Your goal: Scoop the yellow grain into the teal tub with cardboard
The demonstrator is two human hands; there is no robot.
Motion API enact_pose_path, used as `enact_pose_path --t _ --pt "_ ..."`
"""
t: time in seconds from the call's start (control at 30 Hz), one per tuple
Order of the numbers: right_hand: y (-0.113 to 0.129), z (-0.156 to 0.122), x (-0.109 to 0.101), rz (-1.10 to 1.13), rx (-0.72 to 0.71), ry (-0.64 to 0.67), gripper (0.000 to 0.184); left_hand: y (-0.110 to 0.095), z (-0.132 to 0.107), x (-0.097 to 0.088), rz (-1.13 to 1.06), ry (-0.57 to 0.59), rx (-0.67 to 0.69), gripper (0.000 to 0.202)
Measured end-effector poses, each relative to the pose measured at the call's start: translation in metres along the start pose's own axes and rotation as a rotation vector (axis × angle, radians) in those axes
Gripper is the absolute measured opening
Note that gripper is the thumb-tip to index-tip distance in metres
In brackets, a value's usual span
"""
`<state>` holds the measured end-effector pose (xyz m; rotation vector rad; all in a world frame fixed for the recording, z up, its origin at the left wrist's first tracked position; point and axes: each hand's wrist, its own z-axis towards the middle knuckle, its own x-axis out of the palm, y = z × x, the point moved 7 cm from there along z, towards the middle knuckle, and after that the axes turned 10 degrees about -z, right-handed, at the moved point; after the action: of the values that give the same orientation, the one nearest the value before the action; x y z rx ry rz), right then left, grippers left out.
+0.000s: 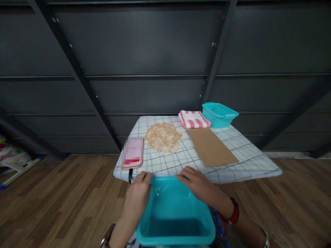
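A turquoise plastic basin (178, 206) is close to my body, at the near edge of the table, and nothing shows inside it. My left hand (141, 186) grips its far left corner, fingers bent over the rim. At the far right part of the same rim, my right hand (195, 182) has its fingers hooked over the edge; the undersides of both hands are hidden. Beyond the basin, a loose pile of yellow kernels mixed with pale grains (164, 137) lies spread on the checked tablecloth (165, 168).
A phone in a pink case (133, 153) lies at the table's left edge, a dark strap hanging down. Right of the pile are a brown cardboard sheet (210, 146), a folded pink-and-white striped towel (193, 119) and a second turquoise basin (219, 115). A dark panelled wall (144, 44) stands behind.
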<state>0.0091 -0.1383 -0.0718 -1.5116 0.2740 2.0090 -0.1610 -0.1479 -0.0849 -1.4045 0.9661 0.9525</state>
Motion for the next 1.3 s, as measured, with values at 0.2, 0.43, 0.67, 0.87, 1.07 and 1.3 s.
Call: enact_pose_path --t 0.2,0.43,0.67,0.87,1.07,1.3 --pt "0.001 0.004 0.002 0.018 0.072 -0.016 0.023 0.006 0.006 -0.008 0.035 -0.002 0.012 0.03" --pt "0.001 0.003 0.001 0.006 0.059 -0.035 0.025 0.004 0.006 -0.009 0.016 -0.064 0.046 0.027" --pt "0.002 -0.002 0.001 -0.003 0.046 -0.065 0.025 0.0 0.012 -0.007 0.013 -0.099 0.125 0.028" --pt "0.007 0.0 -0.003 -0.05 0.097 -0.064 0.022 0.017 -0.006 -0.004 0.045 -0.019 -0.053 0.029" --pt "0.001 0.001 -0.005 -0.073 0.139 -0.007 0.018 0.014 -0.009 -0.001 -0.062 -0.042 -0.056 0.029" --pt "-0.006 -0.003 -0.003 -0.056 0.144 0.0 0.024 0.013 -0.012 0.008 -0.067 -0.119 -0.032 0.032"
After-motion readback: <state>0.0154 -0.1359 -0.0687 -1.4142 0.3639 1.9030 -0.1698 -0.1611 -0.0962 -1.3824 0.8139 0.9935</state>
